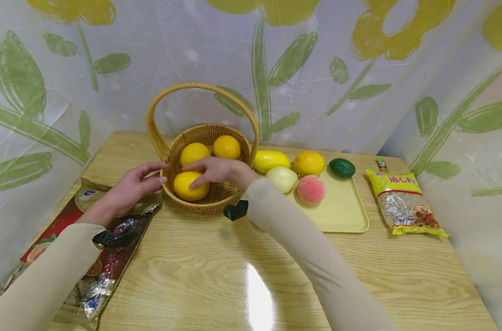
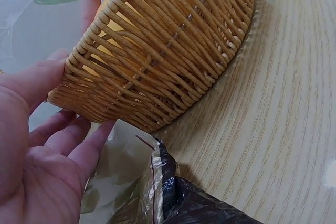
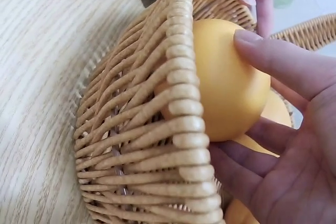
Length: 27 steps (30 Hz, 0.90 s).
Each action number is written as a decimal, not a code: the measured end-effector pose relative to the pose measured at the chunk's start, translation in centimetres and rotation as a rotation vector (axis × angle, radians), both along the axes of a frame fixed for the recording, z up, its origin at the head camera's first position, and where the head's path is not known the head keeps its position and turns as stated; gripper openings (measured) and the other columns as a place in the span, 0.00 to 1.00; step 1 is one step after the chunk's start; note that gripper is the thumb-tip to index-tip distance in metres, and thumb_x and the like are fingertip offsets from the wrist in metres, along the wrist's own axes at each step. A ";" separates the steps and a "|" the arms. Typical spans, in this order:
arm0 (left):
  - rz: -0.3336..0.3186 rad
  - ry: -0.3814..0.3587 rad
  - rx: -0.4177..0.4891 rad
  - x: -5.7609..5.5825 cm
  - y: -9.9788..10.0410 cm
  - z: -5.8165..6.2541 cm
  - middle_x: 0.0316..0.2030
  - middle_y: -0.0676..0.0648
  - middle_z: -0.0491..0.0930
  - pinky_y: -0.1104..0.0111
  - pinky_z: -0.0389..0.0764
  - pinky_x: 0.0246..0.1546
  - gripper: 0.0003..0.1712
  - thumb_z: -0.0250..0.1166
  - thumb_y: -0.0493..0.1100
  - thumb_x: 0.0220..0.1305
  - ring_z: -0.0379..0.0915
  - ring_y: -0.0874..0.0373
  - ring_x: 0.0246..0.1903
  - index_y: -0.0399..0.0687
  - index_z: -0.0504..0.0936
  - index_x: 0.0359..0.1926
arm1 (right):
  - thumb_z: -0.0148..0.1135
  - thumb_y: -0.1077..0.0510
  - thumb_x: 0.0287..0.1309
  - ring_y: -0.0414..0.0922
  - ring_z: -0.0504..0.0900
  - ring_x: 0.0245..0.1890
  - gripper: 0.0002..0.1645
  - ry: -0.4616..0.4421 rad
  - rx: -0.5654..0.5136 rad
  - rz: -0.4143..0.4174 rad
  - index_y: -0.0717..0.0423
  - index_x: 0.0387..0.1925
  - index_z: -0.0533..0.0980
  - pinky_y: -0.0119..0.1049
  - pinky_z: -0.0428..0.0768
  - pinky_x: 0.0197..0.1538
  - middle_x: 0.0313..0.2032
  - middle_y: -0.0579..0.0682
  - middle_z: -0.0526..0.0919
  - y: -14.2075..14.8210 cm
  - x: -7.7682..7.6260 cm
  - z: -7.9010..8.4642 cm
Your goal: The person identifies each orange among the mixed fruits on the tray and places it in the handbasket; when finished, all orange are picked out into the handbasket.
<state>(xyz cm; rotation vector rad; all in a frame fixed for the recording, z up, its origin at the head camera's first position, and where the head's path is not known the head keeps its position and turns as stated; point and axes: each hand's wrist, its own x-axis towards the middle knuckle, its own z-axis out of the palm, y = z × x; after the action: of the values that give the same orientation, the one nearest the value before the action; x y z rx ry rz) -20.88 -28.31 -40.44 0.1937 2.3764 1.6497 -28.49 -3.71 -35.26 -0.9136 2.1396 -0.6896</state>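
A wicker basket with a tall arched handle stands on the table. My left hand holds it at the left rim, thumb on the edge and fingers against the outer wall. Inside the basket, my right hand grips an orange, the thumb on one side and fingers on the other. This orange sits just inside the near left wall. Two more oranges, one behind it and one farther right, lie in the basket. Part of the basket's floor is hidden by my right hand.
Right of the basket, a yellow tray holds several fruits, including a pink peach and a dark green fruit. A yellow food bag and a small packet lie farther right. A large foil bag lies under my left forearm.
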 end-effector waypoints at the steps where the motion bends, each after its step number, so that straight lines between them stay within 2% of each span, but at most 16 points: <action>1: -0.001 0.002 -0.003 0.0 0.0 0.0 0.66 0.43 0.57 0.77 0.75 0.43 0.32 0.56 0.51 0.65 0.70 0.70 0.49 0.46 0.59 0.66 | 0.63 0.43 0.53 0.38 0.56 0.67 0.39 0.002 -0.014 -0.002 0.36 0.66 0.61 0.36 0.55 0.68 0.66 0.39 0.61 0.2 0.0 0.0; 7: -0.010 0.008 -0.002 -0.1 0.2 -0.1 0.66 0.42 0.57 0.77 0.75 0.43 0.32 0.56 0.51 0.65 0.70 0.72 0.48 0.45 0.59 0.66 | 0.62 0.47 0.55 0.41 0.63 0.65 0.37 -0.035 -0.132 -0.044 0.44 0.66 0.62 0.33 0.63 0.64 0.65 0.45 0.65 1.7 0.5 0.7; 13: -0.006 0.009 0.015 -0.2 0.3 -0.1 0.66 0.41 0.57 0.75 0.76 0.44 0.32 0.56 0.50 0.65 0.71 0.71 0.48 0.44 0.59 0.66 | 0.60 0.45 0.57 0.45 0.66 0.63 0.35 0.026 -0.207 -0.043 0.44 0.65 0.63 0.34 0.66 0.62 0.64 0.45 0.66 4.3 2.1 2.1; 19: -0.006 0.011 -0.015 0.0 0.2 0.1 0.65 0.41 0.58 0.75 0.76 0.44 0.32 0.55 0.51 0.66 0.72 0.73 0.45 0.45 0.59 0.66 | 0.60 0.47 0.58 0.43 0.69 0.61 0.32 0.029 -0.327 -0.071 0.43 0.64 0.65 0.31 0.69 0.59 0.63 0.39 0.66 7.6 5.6 2.6; 24: -0.002 0.014 -0.013 -0.1 0.0 -0.1 0.65 0.41 0.58 0.76 0.76 0.43 0.32 0.55 0.51 0.66 0.71 0.74 0.45 0.45 0.58 0.66 | 0.60 0.54 0.59 0.41 0.71 0.59 0.31 -0.018 -0.413 -0.175 0.46 0.64 0.65 0.32 0.71 0.59 0.63 0.43 0.68 10.6 9.5 3.5; 27: 0.001 0.011 -0.012 -0.1 0.0 -0.2 0.65 0.40 0.58 0.76 0.76 0.43 0.32 0.55 0.51 0.66 0.71 0.73 0.45 0.45 0.58 0.67 | 0.60 0.55 0.59 0.42 0.69 0.60 0.30 -0.030 -0.480 -0.243 0.45 0.63 0.65 0.33 0.70 0.60 0.62 0.43 0.68 13.0 11.1 3.3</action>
<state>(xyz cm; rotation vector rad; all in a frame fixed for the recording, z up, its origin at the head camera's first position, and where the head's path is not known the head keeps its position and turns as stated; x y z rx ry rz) -20.98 -28.30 -40.60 0.2006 2.3944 1.6387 -17.36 9.26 -31.95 -0.8778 2.1148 -1.3720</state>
